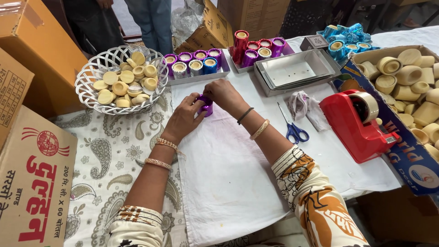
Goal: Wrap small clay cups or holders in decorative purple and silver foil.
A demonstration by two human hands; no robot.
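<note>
**Both hands on a purple cup**

Sleeves frame the near edge of the white cloth [228, 183]. Left hand [185, 118] and right hand [224, 95] pinch one purple foil cup [206, 105] between them at the cloth's far edge, steadying it from both sides. Just beyond sits a tray [196, 77] of wrapped cups; a white basket [120, 80] at far left holds bare ones. Scissors [292, 128] and a red tape dispenser [359, 123] lie right, within reach.

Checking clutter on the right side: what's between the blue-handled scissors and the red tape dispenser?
In the head view, a crumpled pale cloth lies on the white sheet between the scissors and the red tape dispenser; otherwise that stretch shows bare sheet.
</note>
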